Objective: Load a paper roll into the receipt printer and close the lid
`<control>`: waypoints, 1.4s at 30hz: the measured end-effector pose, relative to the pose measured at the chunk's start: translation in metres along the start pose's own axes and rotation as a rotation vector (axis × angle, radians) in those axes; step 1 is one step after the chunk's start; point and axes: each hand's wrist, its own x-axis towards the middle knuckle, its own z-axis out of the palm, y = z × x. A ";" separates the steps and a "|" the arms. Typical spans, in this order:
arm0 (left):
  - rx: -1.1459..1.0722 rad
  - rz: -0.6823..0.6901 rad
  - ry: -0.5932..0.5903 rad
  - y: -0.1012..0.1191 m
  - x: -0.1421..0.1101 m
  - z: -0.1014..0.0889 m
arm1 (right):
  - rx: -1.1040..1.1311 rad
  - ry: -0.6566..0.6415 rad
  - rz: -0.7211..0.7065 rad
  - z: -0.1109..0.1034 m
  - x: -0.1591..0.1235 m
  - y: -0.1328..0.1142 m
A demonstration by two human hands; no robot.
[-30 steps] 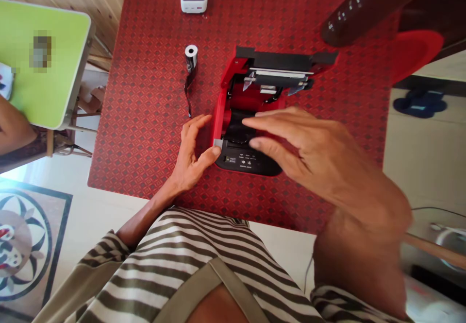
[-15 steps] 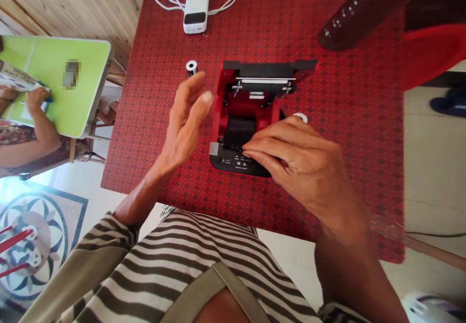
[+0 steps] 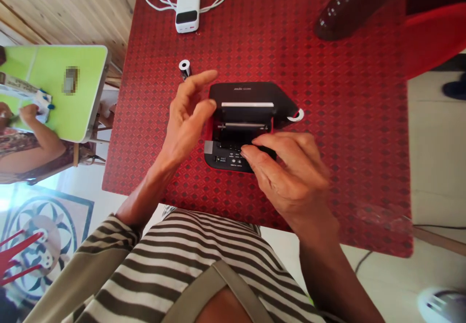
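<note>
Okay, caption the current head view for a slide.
Left hand beside the black lid, right hand at the control panel, on a red patterned table.

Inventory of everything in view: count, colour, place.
open-lidded device: 1, black and red, red table
small roll: 1, black and white, by left hand
round-edged item: 1, white, beside device, partly hidden
power bank: 1, white, table's far side
cable: white, around power bank
cylinder: 1, dark, far right
red table: 1, centre
green table: 1, left, pixelated item atop
other person: 1, left
floor items: partly cropped, unclear
hands: left and right, at device
</note>
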 end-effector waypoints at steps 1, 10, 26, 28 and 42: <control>0.015 -0.029 -0.010 -0.002 -0.012 -0.004 | -0.007 0.012 0.015 0.002 -0.002 -0.002; -0.059 -0.182 -0.093 -0.020 -0.062 -0.010 | 0.031 0.015 0.132 0.000 -0.006 -0.001; -0.146 -0.269 -0.117 -0.009 -0.069 0.005 | 0.008 -0.069 0.243 -0.011 -0.028 -0.005; -0.137 -0.260 -0.101 -0.008 -0.071 0.007 | 0.046 -0.047 0.247 -0.009 -0.030 -0.005; -0.110 -0.335 -0.019 0.012 -0.094 0.004 | 0.200 0.164 0.593 0.014 -0.080 -0.028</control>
